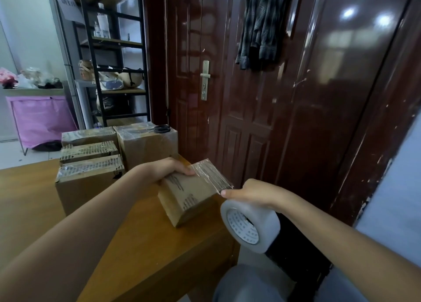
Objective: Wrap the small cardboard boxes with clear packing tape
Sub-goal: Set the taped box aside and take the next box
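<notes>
A small cardboard box (186,197) lies tilted near the right edge of the wooden table (141,244). My left hand (169,168) rests on the box's far top edge, fingers curled over it. My right hand (248,193) grips a roll of clear packing tape (250,226) just right of the box, off the table's edge. A stretch of clear tape (214,174) runs from the roll across the top right part of the box.
Several taped cardboard boxes (91,165) are stacked at the table's far left, a larger one (148,144) behind with black scissors (160,129) on top. A dark red door (262,96) stands close behind. A metal shelf rack (114,58) and pink bin (41,119) stand at left.
</notes>
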A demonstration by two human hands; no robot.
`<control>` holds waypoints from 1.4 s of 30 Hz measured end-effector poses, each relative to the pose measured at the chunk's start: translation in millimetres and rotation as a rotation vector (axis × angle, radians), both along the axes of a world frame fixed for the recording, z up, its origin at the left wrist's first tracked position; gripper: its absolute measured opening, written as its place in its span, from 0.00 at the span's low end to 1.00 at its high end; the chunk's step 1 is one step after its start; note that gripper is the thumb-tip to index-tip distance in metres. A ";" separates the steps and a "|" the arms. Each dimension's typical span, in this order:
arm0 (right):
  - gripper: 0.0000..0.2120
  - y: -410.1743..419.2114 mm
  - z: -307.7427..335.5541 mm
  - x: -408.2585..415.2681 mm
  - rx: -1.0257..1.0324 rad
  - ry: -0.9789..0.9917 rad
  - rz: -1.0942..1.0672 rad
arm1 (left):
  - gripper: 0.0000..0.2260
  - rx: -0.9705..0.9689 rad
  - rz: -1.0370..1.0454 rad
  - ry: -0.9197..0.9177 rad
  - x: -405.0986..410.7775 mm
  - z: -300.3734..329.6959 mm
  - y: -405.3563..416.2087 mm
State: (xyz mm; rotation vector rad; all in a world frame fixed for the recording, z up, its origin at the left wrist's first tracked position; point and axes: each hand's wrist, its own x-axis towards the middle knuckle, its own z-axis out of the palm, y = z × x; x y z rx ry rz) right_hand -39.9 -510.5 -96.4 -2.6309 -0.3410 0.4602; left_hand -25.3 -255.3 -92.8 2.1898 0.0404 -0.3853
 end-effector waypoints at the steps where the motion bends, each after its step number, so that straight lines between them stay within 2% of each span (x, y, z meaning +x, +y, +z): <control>1: 0.27 3.5 0.2 2.1 -0.005 0.015 -0.002 | 0.15 0.024 -0.010 -0.034 -1.0 -1.4 -1.4; 2: 0.27 6.1 1.7 2.5 -0.009 0.026 -0.003 | 0.14 0.042 -0.032 -0.067 -1.4 -3.1 -3.4; 5: 0.27 7.6 2.4 0.1 0.003 0.038 -0.009 | 0.20 0.080 -0.113 -0.185 -1.1 -8.6 -4.7; 9: 0.26 2.9 -1.8 -7.2 0.076 -0.010 -0.037 | 0.16 0.537 -0.210 -0.440 -6.0 -0.7 -17.6; 11: 0.27 -0.1 -2.6 -12.4 0.127 -0.005 -0.046 | 0.17 0.657 -0.215 -0.424 -17.3 3.2 -25.2; 15: 0.27 -5.7 -2.1 -24.4 0.256 0.054 -0.056 | 0.40 0.878 -0.290 -0.348 -33.3 3.4 -35.3; 17: 0.28 -7.2 -1.1 -28.3 0.326 0.082 -0.071 | 0.43 0.992 -0.274 -0.405 -36.2 -2.3 -39.3; 21: 0.25 -8.4 4.5 -26.6 0.497 0.064 -0.120 | 0.41 1.031 -0.162 -0.493 -33.6 -11.5 -45.5; 26: 0.23 -14.7 13.5 -24.9 0.601 -0.046 -0.125 | 0.32 0.943 -0.027 -0.497 -30.2 -6.7 -48.7; 28: 0.22 -16.2 16.1 -25.0 0.613 -0.060 -0.091 | 0.29 0.822 0.050 -0.443 -27.1 0.1 -42.7; 30: 0.23 -17.6 16.9 -24.7 0.589 -0.042 -0.042 | 0.26 0.633 0.081 -0.313 -22.4 7.5 -34.5; 33: 0.25 -20.7 14.0 -24.7 0.432 -0.011 -0.015 | 0.17 0.334 0.112 -0.177 -14.8 13.1 -21.3; 34: 0.26 -23.0 11.3 -25.3 0.349 0.011 -0.010 | 0.16 0.252 0.134 -0.143 -12.6 13.8 -15.6; 36: 0.26 -28.2 4.6 -28.3 0.253 0.098 0.001 | 0.21 0.129 0.154 -0.052 -10.8 15.9 -4.6; 38: 0.26 -33.1 -1.6 -30.0 0.269 0.170 0.013 | 0.26 0.104 0.119 0.015 -8.6 17.5 2.5; 39: 0.26 -34.5 -3.7 -30.0 0.286 0.182 0.023 | 0.25 0.107 0.102 0.008 -7.4 17.5 3.6; 42: 0.26 -32.9 -9.2 -23.8 0.298 0.135 0.004 | 0.21 0.147 0.077 -0.149 -3.0 18.7 -0.3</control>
